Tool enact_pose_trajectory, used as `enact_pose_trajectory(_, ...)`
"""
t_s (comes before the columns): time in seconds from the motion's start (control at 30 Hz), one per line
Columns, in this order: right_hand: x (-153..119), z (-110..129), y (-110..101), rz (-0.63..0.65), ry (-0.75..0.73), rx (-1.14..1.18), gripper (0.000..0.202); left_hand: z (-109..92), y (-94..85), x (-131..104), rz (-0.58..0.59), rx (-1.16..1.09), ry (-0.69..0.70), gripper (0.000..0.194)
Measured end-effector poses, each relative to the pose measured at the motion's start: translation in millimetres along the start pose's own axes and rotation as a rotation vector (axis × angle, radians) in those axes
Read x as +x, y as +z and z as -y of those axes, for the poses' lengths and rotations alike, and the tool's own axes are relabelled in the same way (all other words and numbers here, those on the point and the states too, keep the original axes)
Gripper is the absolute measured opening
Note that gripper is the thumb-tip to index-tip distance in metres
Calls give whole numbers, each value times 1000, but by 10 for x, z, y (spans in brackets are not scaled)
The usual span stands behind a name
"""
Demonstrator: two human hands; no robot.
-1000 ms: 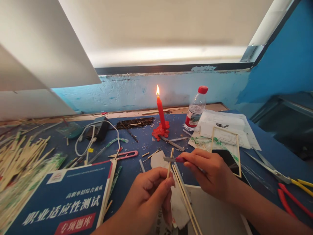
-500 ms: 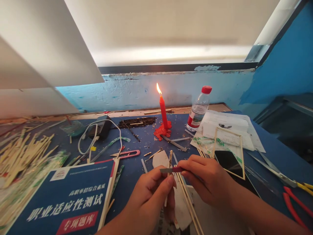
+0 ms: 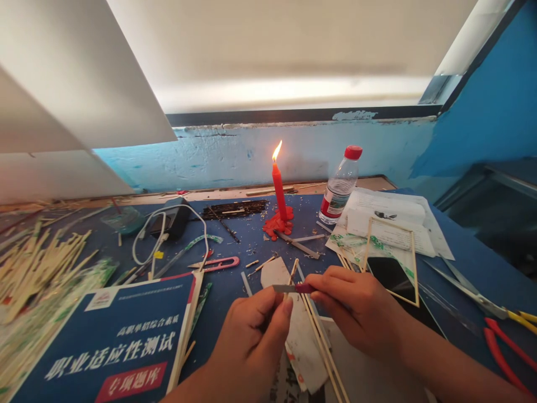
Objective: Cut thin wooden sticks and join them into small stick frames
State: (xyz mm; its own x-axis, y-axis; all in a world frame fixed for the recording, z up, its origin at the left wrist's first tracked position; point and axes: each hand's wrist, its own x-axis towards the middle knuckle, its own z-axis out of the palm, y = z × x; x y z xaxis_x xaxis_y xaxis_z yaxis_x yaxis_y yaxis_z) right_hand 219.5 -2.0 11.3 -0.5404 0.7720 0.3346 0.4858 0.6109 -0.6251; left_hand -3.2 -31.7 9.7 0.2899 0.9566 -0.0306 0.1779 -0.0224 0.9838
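My left hand (image 3: 255, 327) is closed on a thin wooden stick (image 3: 294, 271) whose upper end points up past the thumb. In my right hand (image 3: 356, 305) is a small knife (image 3: 304, 288) with a dark red handle, pinched between thumb and fingers. Its grey blade lies across the stick, close to my left thumb and forefinger. Below the hands lie a pale piece of card (image 3: 308, 341) and several long thin sticks (image 3: 324, 342). A lit red candle (image 3: 279, 193) stands upright beyond them in a lump of red wax (image 3: 277, 224).
A water bottle (image 3: 338, 187) stands right of the candle. On the right are a stick frame (image 3: 415, 263), a phone (image 3: 390, 277), scissors (image 3: 474, 291) and red-handled pliers (image 3: 503, 358). Left are a blue book (image 3: 113, 341), pink snips (image 3: 222, 263) and a stick pile (image 3: 46, 268).
The stick in my left hand has tilted to the right, and my left fingers have curled in beneath it. The blade has shifted slightly. The candle flame now leans right.
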Motion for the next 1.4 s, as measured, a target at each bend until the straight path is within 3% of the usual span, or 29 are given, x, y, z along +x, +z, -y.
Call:
enact_pose_trajectory(0.37, 48, -48, -14, -70, -19, -82, 27, -82, 4, 9, -54, 147, 84, 44)
enact_pose_trajectory(0.43, 64, -123, -80, -139, 6, -109, 28, -114, 3, -34, -35, 169, 95, 44)
enact_pose_trajectory(0.53, 69, -276, -269, -349, 139, -167, 26, -155, -4, -113, 41, 228, 123, 41)
enact_pose_trajectory(0.63, 45, -350, -405, -457, 234, -183, 25, -155, -9, -118, 18, 220, 134, 43)
enact_pose_trajectory(0.9, 2, -181, -160, -174, -23, -36, 23, -52, 11, -6, 68, 156, 107, 42)
enact_pose_trajectory(1.1, -18, -42, -57, -20, -110, 12, 26, 12, 30, -33, 39, 140, 66, 39)
enact_pose_trajectory(1.23, -8, -24, 5, 12, -129, -56, 27, 4, 64, -25, 10, 101, 68, 33)
enact_pose_trajectory(1.4, -2, -38, 19, -51, -132, -105, 25, -3, 54, -6, -23, 154, 85, 37)
